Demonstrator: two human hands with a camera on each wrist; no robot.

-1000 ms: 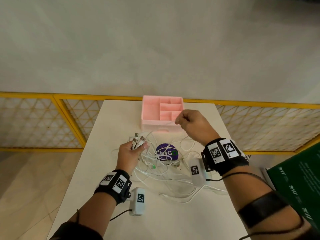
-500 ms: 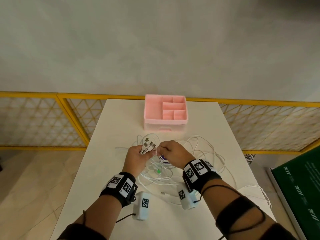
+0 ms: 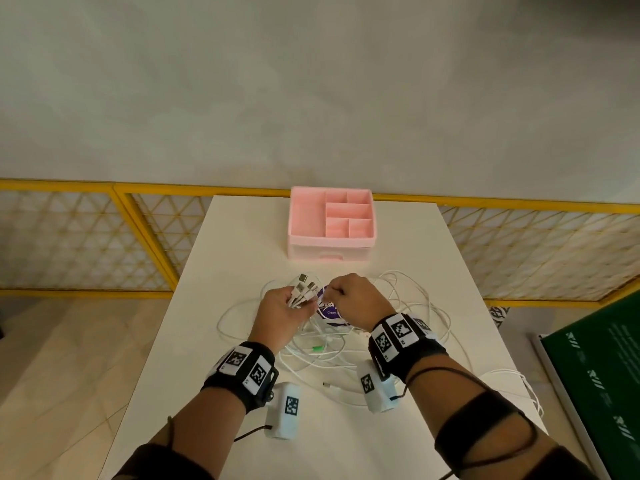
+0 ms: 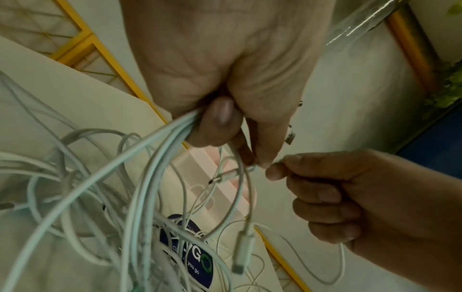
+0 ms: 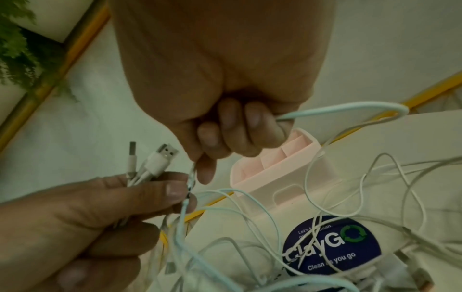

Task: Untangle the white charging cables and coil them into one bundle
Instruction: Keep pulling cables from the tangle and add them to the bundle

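While the left hand (image 3: pixel 282 311) grips a fan of USB plug ends (image 3: pixel 304 287) with its fingers curled round them, the right hand (image 3: pixel 353 299) comes in right beside it, thumb and forefinger pinching one more thin cable end (image 5: pixel 191 175) and offering it to the left thumb; its other fingers are curled over a loop of the same white cord. So both hands are closed on cable, almost touching each other.

Just under and behind the hands, nearer the body, the white charging cables (image 3: pixel 332 344) hang from the left fist and spread in loose crossing loops over the white table (image 3: pixel 242 237), over a round blue ClayGO sticker (image 5: pixel 332 247). One free plug (image 3: pixel 327 385) lies nearer the person than the hands, between the wrists, and further loops trail to the right of the right wrist. Beyond the hands stands a pink compartment organiser (image 3: pixel 330 223), with no cable in it.

By my reading, the gathering of ends is well advanced, several plugs already lined up in one fist. The untangling proper looks unfinished, since the strands still cross, and no coiling into a bundle has begun.
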